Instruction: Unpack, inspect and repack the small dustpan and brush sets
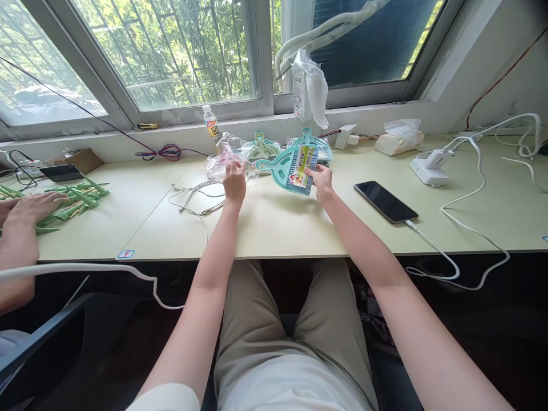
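My right hand (322,178) is closed on the right edge of a teal mini dustpan set (282,167) with a labelled brush, held tilted above the table. Just left of its handle, my left hand (235,176) has its fingers drawn together at a pink item in clear plastic wrap (226,158); whether it grips the pink item or the wrap is hard to tell. Behind them lie a pale green dustpan (262,147) and another teal dustpan (309,138), partly covered by the held set.
Cables (201,197) lie left of my left hand. A phone (385,201), a charger block (430,169) and a tissue pack (398,137) are at the right. A bottle (211,123) stands behind. Another person's hands (34,208) touch green pieces (81,197) at far left.
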`<state>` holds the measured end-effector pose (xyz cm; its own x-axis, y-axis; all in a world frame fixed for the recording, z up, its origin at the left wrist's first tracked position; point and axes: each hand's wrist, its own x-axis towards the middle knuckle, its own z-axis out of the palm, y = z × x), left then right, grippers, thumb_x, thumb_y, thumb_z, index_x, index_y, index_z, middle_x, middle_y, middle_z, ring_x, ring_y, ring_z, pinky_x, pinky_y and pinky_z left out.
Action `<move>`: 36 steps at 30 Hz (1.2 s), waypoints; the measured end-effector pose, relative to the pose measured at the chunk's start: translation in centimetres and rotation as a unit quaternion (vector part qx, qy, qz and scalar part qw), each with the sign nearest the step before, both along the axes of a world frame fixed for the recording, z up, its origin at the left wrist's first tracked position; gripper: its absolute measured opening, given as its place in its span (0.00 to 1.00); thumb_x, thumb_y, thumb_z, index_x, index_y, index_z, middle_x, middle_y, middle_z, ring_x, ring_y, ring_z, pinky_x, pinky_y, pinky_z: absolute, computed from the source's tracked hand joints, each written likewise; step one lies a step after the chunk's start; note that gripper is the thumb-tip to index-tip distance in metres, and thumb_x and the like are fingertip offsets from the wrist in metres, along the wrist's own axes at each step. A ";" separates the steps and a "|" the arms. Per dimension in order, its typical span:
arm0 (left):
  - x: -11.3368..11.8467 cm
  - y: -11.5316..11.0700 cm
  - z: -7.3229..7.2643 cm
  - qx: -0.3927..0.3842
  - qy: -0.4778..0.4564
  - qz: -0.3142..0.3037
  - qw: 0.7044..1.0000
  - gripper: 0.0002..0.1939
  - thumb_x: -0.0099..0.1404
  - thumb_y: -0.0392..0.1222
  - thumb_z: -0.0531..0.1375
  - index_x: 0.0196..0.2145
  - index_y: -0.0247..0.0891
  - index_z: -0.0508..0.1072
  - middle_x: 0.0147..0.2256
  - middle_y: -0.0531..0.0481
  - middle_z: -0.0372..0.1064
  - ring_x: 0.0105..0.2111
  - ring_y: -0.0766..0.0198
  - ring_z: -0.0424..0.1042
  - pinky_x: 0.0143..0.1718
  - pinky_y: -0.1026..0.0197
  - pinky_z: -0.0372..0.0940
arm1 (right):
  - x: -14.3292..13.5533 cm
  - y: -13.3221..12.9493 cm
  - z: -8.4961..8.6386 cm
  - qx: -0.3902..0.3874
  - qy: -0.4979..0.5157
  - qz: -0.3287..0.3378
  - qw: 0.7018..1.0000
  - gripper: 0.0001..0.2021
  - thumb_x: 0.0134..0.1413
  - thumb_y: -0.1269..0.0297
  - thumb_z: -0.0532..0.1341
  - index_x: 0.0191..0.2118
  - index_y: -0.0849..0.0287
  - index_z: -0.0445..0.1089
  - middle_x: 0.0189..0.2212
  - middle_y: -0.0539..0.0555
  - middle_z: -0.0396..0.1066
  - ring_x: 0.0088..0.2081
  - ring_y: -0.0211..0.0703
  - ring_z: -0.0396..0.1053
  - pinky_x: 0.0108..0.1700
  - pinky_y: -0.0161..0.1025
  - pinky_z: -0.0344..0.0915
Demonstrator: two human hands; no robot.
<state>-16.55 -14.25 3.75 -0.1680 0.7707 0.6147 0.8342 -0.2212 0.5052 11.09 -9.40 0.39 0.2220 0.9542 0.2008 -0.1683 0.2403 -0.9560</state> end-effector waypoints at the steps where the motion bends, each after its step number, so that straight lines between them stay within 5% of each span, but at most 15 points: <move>1: 0.1 0.1 -0.1 0.000 -0.005 -0.006 1.000 0.21 0.71 0.38 0.56 0.59 0.46 0.76 0.53 0.37 0.69 0.64 0.42 0.60 0.63 0.42 0.66 | -0.2 -0.1 0.1 -0.022 0.010 0.001 1.000 0.19 0.41 0.60 0.77 0.38 0.55 0.71 0.34 0.51 0.78 0.40 0.47 0.78 0.47 0.49 0.78; 10: 3.9 -1.5 -0.4 -0.018 -0.027 -0.145 0.989 0.26 0.69 0.40 0.60 0.63 0.45 0.71 0.59 0.40 0.69 0.67 0.43 0.57 0.69 0.45 0.55 | -2.2 -1.3 -0.1 -0.078 0.035 -0.005 0.996 0.18 0.43 0.61 0.76 0.37 0.56 0.70 0.37 0.53 0.79 0.42 0.47 0.79 0.48 0.47 0.78; 14: 5.2 -1.4 -0.2 0.054 -0.160 0.005 0.986 0.37 0.70 0.52 0.61 0.72 0.45 0.55 0.69 0.38 0.54 0.74 0.42 0.42 0.71 0.37 0.47 | -2.1 -1.7 0.0 -0.084 0.091 -0.006 0.992 0.15 0.48 0.63 0.74 0.38 0.56 0.70 0.40 0.54 0.80 0.43 0.46 0.79 0.47 0.44 0.79; 17: 4.5 -0.1 -0.2 0.033 -0.320 0.117 0.940 0.43 0.72 0.59 0.57 0.75 0.44 0.43 0.72 0.35 0.46 0.76 0.43 0.36 0.70 0.35 0.48 | -1.9 -1.9 0.3 -0.072 0.119 -0.012 0.990 0.15 0.48 0.63 0.74 0.39 0.56 0.71 0.40 0.54 0.80 0.44 0.47 0.79 0.48 0.45 0.79; 21: 3.4 1.4 -0.7 -0.079 -0.464 0.036 0.881 0.38 0.74 0.60 0.53 0.73 0.42 0.49 0.70 0.32 0.54 0.71 0.48 0.56 0.65 0.44 0.61 | -1.9 -2.0 0.5 -0.058 0.113 -0.008 0.992 0.17 0.47 0.61 0.75 0.41 0.57 0.73 0.41 0.55 0.81 0.45 0.49 0.79 0.48 0.47 0.79; 25: 3.0 1.8 -1.2 -0.083 -0.514 -0.021 0.854 0.30 0.71 0.46 0.62 0.67 0.41 0.61 0.62 0.38 0.69 0.62 0.57 0.70 0.63 0.53 0.63 | -1.8 -1.6 0.5 -0.044 0.078 -0.015 0.996 0.20 0.45 0.60 0.76 0.43 0.57 0.73 0.41 0.56 0.80 0.46 0.49 0.79 0.51 0.47 0.77; 29: 1.4 2.2 -1.4 -0.043 -0.449 -0.004 0.893 0.35 0.63 0.43 0.68 0.65 0.40 0.63 0.54 0.40 0.74 0.58 0.57 0.72 0.64 0.54 0.60 | -1.6 -0.9 0.2 -0.007 0.022 -0.030 0.999 0.21 0.44 0.57 0.75 0.44 0.57 0.73 0.41 0.56 0.79 0.46 0.49 0.78 0.53 0.48 0.76; 33: -0.8 2.8 -1.6 -0.039 -0.344 0.056 0.937 0.23 0.60 0.49 0.70 0.51 0.43 0.74 0.53 0.43 0.72 0.63 0.53 0.65 0.65 0.51 0.57 | -1.0 -0.6 0.4 0.015 0.001 -0.035 0.999 0.22 0.43 0.52 0.75 0.43 0.56 0.74 0.41 0.55 0.79 0.47 0.51 0.78 0.53 0.49 0.76; 36: -1.7 3.3 -1.8 -0.017 -0.342 0.027 0.939 0.18 0.64 0.50 0.67 0.48 0.41 0.72 0.57 0.42 0.70 0.63 0.56 0.64 0.64 0.53 0.58 | -0.3 -0.8 1.2 0.041 -0.022 -0.021 0.999 0.25 0.41 0.48 0.76 0.44 0.54 0.75 0.42 0.55 0.79 0.50 0.53 0.77 0.54 0.50 0.76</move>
